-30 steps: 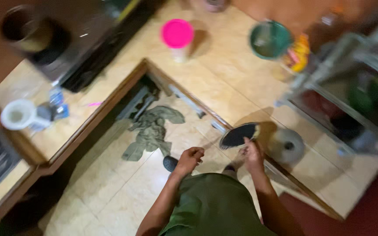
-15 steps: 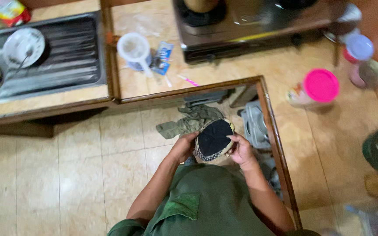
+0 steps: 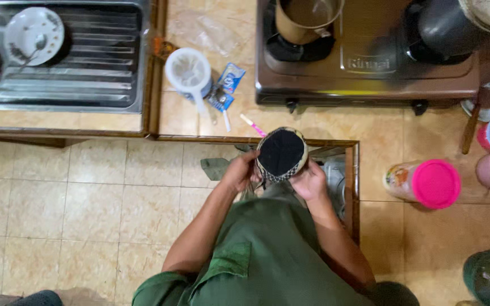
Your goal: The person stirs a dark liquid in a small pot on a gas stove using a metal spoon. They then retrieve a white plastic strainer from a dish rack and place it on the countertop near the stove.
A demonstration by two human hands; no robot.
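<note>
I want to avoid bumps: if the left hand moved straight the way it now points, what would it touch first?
The left hand already touches the round dark cap; behind it, probably the right hand.

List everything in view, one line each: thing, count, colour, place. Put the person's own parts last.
cap: one, black with pale patterned rim, held in both hands
strainer: one, white, counter left of stove
sachets: two or so, blue, beside strainer
stove: one, brown, top right
pot: one, tan, on left burner
sink: one, steel, top left
plate: one, white, in sink
jar: one, pink lid, right counter
cloth: one, grey-green, on floor
left hand: on cap's left edge
right hand: on cap's right edge
</note>
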